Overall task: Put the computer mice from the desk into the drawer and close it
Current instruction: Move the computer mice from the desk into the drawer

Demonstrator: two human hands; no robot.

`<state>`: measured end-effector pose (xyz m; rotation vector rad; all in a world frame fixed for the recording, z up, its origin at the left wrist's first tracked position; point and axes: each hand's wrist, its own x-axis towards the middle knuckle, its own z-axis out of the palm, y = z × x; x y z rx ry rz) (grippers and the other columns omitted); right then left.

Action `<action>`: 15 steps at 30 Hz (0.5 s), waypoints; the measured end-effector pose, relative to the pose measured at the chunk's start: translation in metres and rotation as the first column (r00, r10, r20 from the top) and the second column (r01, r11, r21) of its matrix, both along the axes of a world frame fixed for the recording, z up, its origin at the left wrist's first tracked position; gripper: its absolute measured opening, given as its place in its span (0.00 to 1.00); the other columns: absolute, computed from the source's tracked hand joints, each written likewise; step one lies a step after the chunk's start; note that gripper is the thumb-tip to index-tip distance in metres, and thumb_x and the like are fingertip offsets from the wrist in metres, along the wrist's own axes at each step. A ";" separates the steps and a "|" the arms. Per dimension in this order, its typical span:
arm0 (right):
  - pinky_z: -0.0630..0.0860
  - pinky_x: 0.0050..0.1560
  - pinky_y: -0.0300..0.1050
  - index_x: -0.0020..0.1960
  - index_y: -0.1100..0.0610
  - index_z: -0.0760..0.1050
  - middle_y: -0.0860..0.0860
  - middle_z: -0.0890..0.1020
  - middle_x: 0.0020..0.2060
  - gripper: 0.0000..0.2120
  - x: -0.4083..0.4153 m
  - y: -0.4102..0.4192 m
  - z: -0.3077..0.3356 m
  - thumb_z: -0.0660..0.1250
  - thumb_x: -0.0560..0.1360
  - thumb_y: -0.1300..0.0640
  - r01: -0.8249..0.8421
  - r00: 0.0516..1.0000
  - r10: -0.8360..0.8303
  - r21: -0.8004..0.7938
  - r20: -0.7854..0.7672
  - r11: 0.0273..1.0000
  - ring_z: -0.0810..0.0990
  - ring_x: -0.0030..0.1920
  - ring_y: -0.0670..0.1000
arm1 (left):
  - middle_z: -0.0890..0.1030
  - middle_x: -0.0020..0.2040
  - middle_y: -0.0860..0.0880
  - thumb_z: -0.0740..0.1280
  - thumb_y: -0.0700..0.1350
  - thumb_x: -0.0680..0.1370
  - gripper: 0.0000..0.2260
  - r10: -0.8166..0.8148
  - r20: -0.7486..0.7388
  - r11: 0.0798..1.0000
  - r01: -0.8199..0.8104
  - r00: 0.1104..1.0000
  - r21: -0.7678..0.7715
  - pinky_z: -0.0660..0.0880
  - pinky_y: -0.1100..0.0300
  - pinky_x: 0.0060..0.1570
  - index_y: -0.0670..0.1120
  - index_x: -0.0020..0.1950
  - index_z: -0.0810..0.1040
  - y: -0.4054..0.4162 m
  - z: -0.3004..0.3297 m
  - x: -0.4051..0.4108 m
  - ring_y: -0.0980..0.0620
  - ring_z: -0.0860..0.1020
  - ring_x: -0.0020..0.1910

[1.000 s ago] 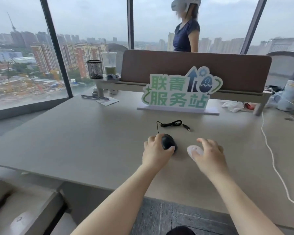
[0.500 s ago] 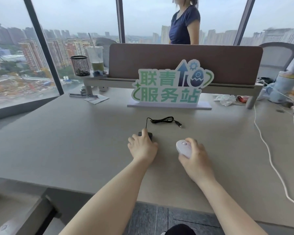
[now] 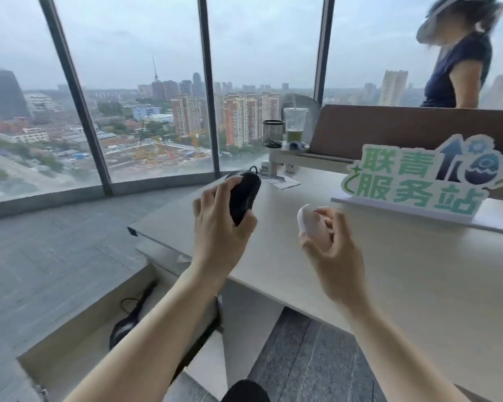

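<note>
The left hand point(image 3: 218, 227) is wrapped around a black wired mouse point(image 3: 243, 197), held clear above the worktop point(image 3: 404, 271) near its left corner; a loop of its cable shows just past the mouse's far end. The right hand point(image 3: 331, 245) cradles a white mouse point(image 3: 310, 223) between thumb and curled fingers, also lifted off the surface, just to the right of the left hand. Both mice are therefore off the worktop and in the air, one per hand.

Below and to the left of the left forearm lies the open drawer point(image 3: 79, 323), its pale interior showing a dark object with a cord, possibly another mouse, though the forearm hides part of it and I cannot say for sure.

By my reading the picking-up is done and the carry toward the drawer is under way. What is left: lowering both mice into the drawer, letting go, tucking the trailing cable inside so it does not snag, and pushing the drawer shut. No other mouse shows on the worktop beyond the hands, only a green and white sign point(image 3: 427, 181).
</note>
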<state>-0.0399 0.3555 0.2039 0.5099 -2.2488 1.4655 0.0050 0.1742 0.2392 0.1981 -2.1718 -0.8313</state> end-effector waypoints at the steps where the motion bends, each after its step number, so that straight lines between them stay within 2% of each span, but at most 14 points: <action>1: 0.77 0.46 0.47 0.62 0.43 0.69 0.46 0.79 0.55 0.20 0.006 -0.023 0.000 0.70 0.73 0.50 -0.057 0.998 0.057 0.006 -0.004 0.998 0.80 0.48 0.49 | 0.71 0.63 0.46 0.65 0.47 0.73 0.24 0.039 -0.005 0.999 -0.040 0.999 -0.009 0.66 0.53 0.55 0.55 0.69 0.66 -0.018 0.001 0.016 0.48 0.65 0.59; 4: 0.72 0.39 0.37 0.63 0.44 0.68 0.45 0.78 0.54 0.21 0.024 -0.087 -0.006 0.71 0.73 0.52 -0.219 0.976 0.219 0.032 0.022 0.975 0.78 0.46 0.44 | 0.71 0.62 0.47 0.65 0.47 0.74 0.24 0.158 0.000 0.987 -0.158 0.987 -0.018 0.66 0.53 0.53 0.55 0.70 0.66 -0.070 -0.008 0.054 0.49 0.64 0.58; 6: 0.68 0.37 0.33 0.63 0.45 0.67 0.47 0.77 0.54 0.21 0.037 -0.129 -0.018 0.70 0.73 0.52 -0.319 0.945 0.312 0.067 0.097 0.945 0.76 0.45 0.43 | 0.71 0.62 0.46 0.65 0.47 0.74 0.24 0.236 0.038 0.972 -0.237 0.971 0.007 0.66 0.53 0.53 0.56 0.69 0.66 -0.104 -0.025 0.076 0.49 0.64 0.59; 8: 0.70 0.38 0.36 0.64 0.44 0.65 0.49 0.77 0.57 0.21 0.048 -0.168 -0.038 0.68 0.74 0.50 -0.426 0.892 0.399 0.098 0.213 0.900 0.77 0.47 0.47 | 0.71 0.62 0.46 0.65 0.48 0.74 0.23 0.315 0.100 0.946 -0.321 0.944 0.040 0.67 0.52 0.54 0.57 0.69 0.66 -0.132 -0.048 0.095 0.48 0.64 0.59; 10: 0.74 0.43 0.44 0.65 0.43 0.63 0.51 0.76 0.61 0.21 0.060 -0.204 -0.063 0.66 0.74 0.47 -0.504 0.841 0.435 0.173 0.322 0.846 0.78 0.51 0.51 | 0.72 0.63 0.46 0.64 0.49 0.74 0.23 0.394 0.196 0.907 -0.415 0.898 0.075 0.66 0.53 0.57 0.57 0.68 0.66 -0.158 -0.080 0.110 0.46 0.65 0.60; 12: 0.76 0.48 0.50 0.66 0.44 0.62 0.52 0.74 0.62 0.22 0.071 -0.235 -0.087 0.64 0.74 0.45 -0.574 0.803 0.443 0.315 0.399 0.756 0.79 0.52 0.54 | 0.73 0.63 0.43 0.63 0.50 0.73 0.23 0.485 0.314 0.847 -0.528 0.816 0.063 0.63 0.54 0.58 0.54 0.69 0.66 -0.180 -0.115 0.123 0.43 0.67 0.62; 15: 0.75 0.53 0.53 0.68 0.49 0.62 0.53 0.72 0.63 0.22 0.084 -0.274 -0.119 0.59 0.75 0.46 -0.633 0.771 0.416 0.510 0.482 0.582 0.77 0.56 0.58 | 0.73 0.64 0.39 0.63 0.51 0.74 0.25 0.552 0.509 0.738 -0.671 0.660 0.069 0.64 0.50 0.62 0.52 0.71 0.65 -0.202 -0.164 0.137 0.39 0.67 0.63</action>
